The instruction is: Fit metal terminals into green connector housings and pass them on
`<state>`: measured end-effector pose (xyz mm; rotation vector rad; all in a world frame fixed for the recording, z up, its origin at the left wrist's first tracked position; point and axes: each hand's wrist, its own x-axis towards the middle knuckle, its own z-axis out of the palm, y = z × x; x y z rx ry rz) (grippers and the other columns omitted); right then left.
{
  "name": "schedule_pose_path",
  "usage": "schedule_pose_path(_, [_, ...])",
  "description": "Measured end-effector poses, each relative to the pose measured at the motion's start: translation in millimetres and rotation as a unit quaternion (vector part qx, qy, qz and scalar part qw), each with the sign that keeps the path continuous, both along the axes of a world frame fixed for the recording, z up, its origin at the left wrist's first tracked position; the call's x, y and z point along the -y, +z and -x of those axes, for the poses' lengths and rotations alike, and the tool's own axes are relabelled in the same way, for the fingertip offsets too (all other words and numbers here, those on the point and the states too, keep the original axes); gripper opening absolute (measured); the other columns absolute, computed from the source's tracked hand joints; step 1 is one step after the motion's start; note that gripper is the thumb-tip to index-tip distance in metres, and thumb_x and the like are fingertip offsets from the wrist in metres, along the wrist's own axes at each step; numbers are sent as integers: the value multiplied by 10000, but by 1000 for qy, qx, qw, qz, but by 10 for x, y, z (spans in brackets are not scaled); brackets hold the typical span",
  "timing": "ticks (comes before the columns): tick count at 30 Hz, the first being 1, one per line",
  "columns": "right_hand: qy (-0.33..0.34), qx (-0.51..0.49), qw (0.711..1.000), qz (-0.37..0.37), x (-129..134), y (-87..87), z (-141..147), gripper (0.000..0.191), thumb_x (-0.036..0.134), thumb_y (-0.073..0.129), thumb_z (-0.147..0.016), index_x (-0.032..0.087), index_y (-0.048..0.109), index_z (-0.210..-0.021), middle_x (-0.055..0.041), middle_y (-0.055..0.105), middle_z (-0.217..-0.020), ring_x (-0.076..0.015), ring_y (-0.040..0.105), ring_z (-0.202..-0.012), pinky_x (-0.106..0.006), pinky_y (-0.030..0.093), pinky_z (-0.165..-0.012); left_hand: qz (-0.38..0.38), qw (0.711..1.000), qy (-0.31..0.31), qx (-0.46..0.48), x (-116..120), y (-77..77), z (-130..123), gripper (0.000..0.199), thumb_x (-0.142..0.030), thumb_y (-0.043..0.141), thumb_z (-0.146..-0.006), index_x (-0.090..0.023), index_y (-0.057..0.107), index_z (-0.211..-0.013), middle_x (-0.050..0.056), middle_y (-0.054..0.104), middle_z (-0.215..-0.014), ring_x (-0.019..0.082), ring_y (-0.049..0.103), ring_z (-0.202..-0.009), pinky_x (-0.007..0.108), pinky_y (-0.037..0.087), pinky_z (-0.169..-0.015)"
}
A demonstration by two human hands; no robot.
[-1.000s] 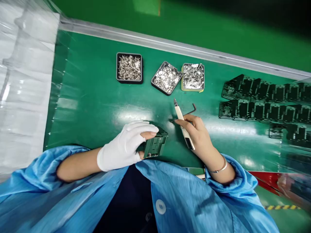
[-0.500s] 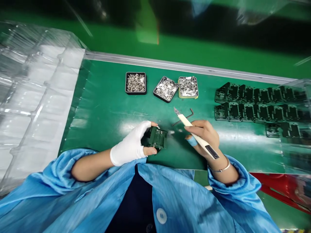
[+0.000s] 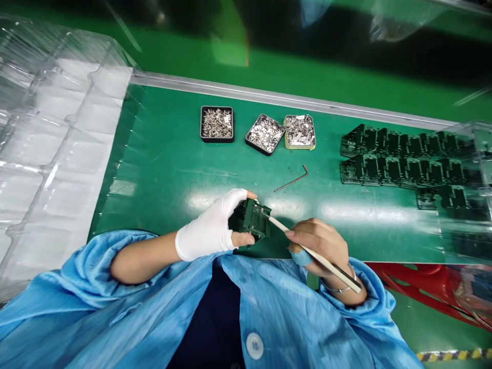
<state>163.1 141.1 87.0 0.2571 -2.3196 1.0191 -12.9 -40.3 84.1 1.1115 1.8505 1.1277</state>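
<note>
The pale tool's tip has moved to the green housing; right hand pinches the tool, left hand half-curled grips the housing near the table's front edge.

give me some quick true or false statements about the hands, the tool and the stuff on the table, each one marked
1. The left hand, in a white glove that leaves some fingertips bare, grips a dark green plastic part. True.
2. The right hand holds a slim cream-coloured tool. True.
3. The tool's tip points away from the green part. False: it is directed at the part.
4. A thin L-shaped metal key lies on the smooth green table. True.
5. Only two containers of small metal pieces stand on the table. False: there are three square trays.
</note>
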Motion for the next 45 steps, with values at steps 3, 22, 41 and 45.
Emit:
schedule_pose_path(3, [27, 16, 999, -9, -1, -36, -41, 263, 227, 513, -958, 156, 629, -1183, -55, 724, -814, -163, 687, -720, -286, 573, -639, 0, 1000, -4, -5, -3, 13, -10, 768, -770, 609, -724, -166, 503, -1186, 82, 608, -1108, 263, 612, -1015, 416, 501, -904])
schedule_pose_path(22, [53, 56, 992, -102, 64, 0, -100, 294, 154, 404, -1006, 95, 562, -1246, -90, 728, -865, -165, 680, -788, -278, 542, -651, 8, 995, -16, -103, 29, -83, -42, 612, -528, 723, -728, -184, 544, -1201, 75, 627, -1141, 277, 613, -1071, 410, 495, -946])
schedule_pose_path(41, [40, 6, 982, -183, 77, -39, -23, 236, 125, 439, -985, 79, 604, -1147, -69, 692, -819, -142, 626, -719, -250, 526, -625, -16, 998, 15, -67, -8, -101, -10, 587, -538, 728, -719, -170, 562, -1145, 68, 611, -1076, 264, 609, -1015, 405, 498, -906])
schedule_pose_path(45, [29, -29, 973, -228, 111, -79, -22, 228, 114, 457, -961, 87, 625, -1112, -61, 676, -795, -144, 604, -687, -258, 525, -625, -21, 998, 24, -49, -15, -104, -22, 592, -534, 726, -720, -171, 555, -1156, 69, 613, -1090, 263, 610, -1025, 400, 500, -908])
